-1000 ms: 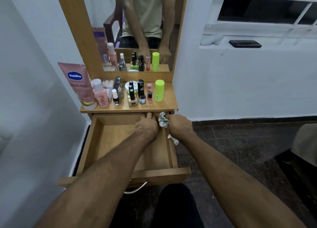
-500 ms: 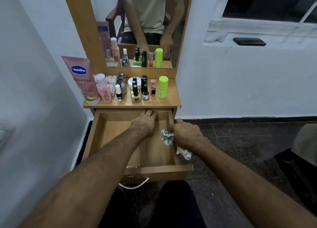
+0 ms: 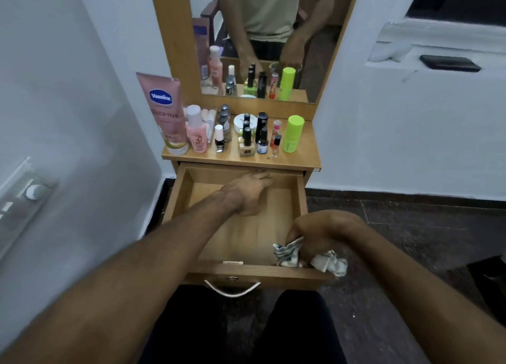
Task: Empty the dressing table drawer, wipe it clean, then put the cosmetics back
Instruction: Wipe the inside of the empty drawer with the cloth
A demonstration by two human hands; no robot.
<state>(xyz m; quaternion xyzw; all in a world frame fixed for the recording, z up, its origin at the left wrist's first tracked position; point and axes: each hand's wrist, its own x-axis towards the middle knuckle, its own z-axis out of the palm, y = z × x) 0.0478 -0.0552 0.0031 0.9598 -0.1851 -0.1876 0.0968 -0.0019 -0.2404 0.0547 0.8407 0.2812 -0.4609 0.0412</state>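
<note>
- The right hand (image 3: 325, 233) has dragged the cloth (image 3: 290, 254) from the drawer's (image 3: 301, 196) back corner to its front right corner.
- It clenches the cloth; the left hand (image 3: 247, 192) lies relaxed inside, fingers touching the back wall.
- Wiping is underway. The cosmetics (image 3: 246, 136) wait on the tabletop.
- Next: probably finish wiping, then reload.

A right hand (image 3: 321, 233) grips a crumpled cloth (image 3: 309, 259) at the open drawer's (image 3: 301, 199) front corner, left hand (image 3: 246, 192) resting inside, cosmetics (image 3: 246, 136) beyond.
</note>
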